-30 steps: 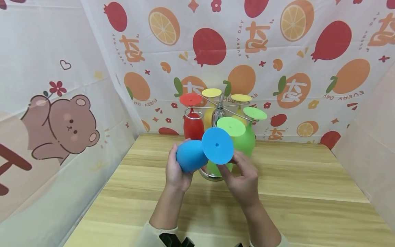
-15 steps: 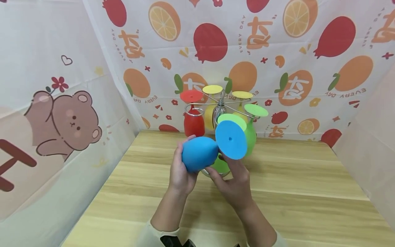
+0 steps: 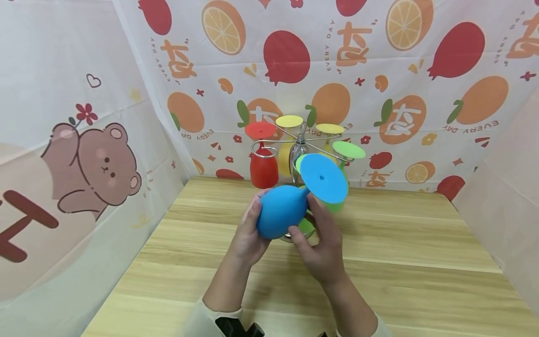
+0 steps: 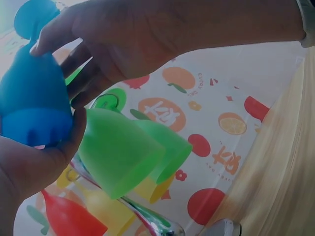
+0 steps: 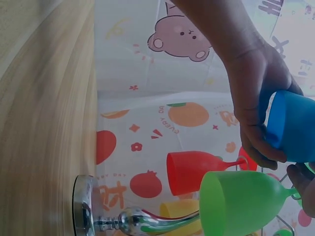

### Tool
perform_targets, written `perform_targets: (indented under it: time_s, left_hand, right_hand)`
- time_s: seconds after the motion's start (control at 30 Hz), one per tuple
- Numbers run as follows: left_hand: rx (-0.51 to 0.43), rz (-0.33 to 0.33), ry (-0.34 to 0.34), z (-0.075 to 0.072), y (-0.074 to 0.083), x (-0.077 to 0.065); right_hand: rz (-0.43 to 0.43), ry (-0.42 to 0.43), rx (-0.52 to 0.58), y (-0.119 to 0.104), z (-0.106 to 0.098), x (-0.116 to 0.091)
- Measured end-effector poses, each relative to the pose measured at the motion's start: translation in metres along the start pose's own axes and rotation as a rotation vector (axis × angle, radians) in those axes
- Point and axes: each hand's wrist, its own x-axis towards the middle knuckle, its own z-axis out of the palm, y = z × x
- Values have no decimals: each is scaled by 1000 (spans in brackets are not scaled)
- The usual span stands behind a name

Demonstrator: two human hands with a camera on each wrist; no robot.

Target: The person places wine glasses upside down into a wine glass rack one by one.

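Note:
A blue plastic goblet (image 3: pixel 282 213) is tilted between both hands, its round foot pointing up and to the right. My left hand (image 3: pixel 248 236) grips the bowl near the rim, fingers wrapped round it; in the right wrist view that hand (image 5: pixel 258 93) comes from above. With thumb and fingers, my right hand (image 3: pixel 322 243) holds the goblet where bowl meets stem. Just behind stands a metal goblet rack (image 3: pixel 300 145), partly hidden. From it hang a red goblet (image 3: pixel 264 171), yellow goblets (image 3: pixel 285 157) and green goblets (image 4: pixel 120 150), all foot up.
The wooden table (image 3: pixel 412 262) bears the rack, whose shiny round base (image 5: pixel 84 206) shows in the right wrist view. A fruit-printed cloth (image 3: pixel 286 56) hangs close behind the rack. At the left hangs a bear-printed cloth (image 3: pixel 101 159).
The blue goblet has moved right and its foot has swung up to the right. My right hand has shifted from the foot's edge down to the stem and bowl.

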Motion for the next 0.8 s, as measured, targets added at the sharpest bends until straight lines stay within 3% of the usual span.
perform_targets:
  time_s: [0.2, 0.33, 0.63, 0.8]
  left_hand:
    - [78, 8, -113, -8, 1, 2]
    - [137, 9, -147, -11, 5, 3]
    - [229, 31, -203, -18, 7, 2]
    - [252, 35, -189, -18, 7, 1]
  right_hand:
    - [133, 8, 103, -5, -2, 0]
    - [175, 29, 145, -7, -3, 2]
    - [171, 34, 152, -5, -5, 2]
    - [152, 38, 119, -2, -5, 3]
